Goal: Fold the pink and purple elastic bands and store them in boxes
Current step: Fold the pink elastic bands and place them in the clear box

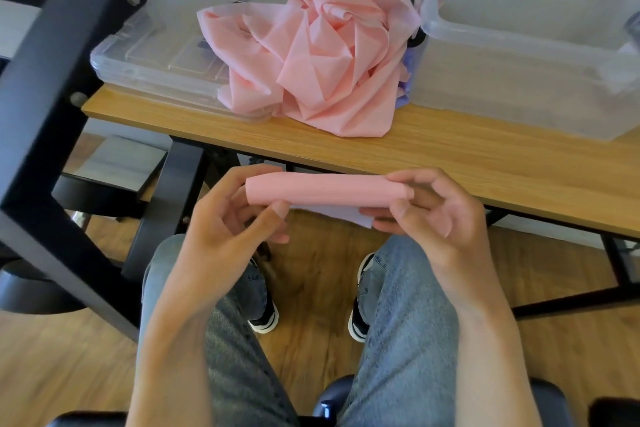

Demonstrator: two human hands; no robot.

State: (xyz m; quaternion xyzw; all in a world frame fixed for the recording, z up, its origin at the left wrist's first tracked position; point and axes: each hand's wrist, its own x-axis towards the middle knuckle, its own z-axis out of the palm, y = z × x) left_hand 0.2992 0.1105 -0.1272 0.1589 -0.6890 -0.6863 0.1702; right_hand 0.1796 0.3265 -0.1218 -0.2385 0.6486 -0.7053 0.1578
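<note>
A pink elastic band (325, 192), folded into a narrow strip, is held level over my lap just in front of the table edge. My left hand (228, 218) pinches its left end and my right hand (429, 208) pinches its right end. A pale purple flap (341, 213) hangs below the strip. A crumpled heap of pink bands (311, 55) lies on the wooden table (485, 163), with a bit of purple band (403, 94) showing at its right side. A clear plastic box (519, 55) stands at the right.
A flat clear lid or shallow box (156, 55) lies at the table's left, partly under the pink heap. A thick black frame post (59, 80) slants past on the left. My legs in jeans and the wooden floor are below.
</note>
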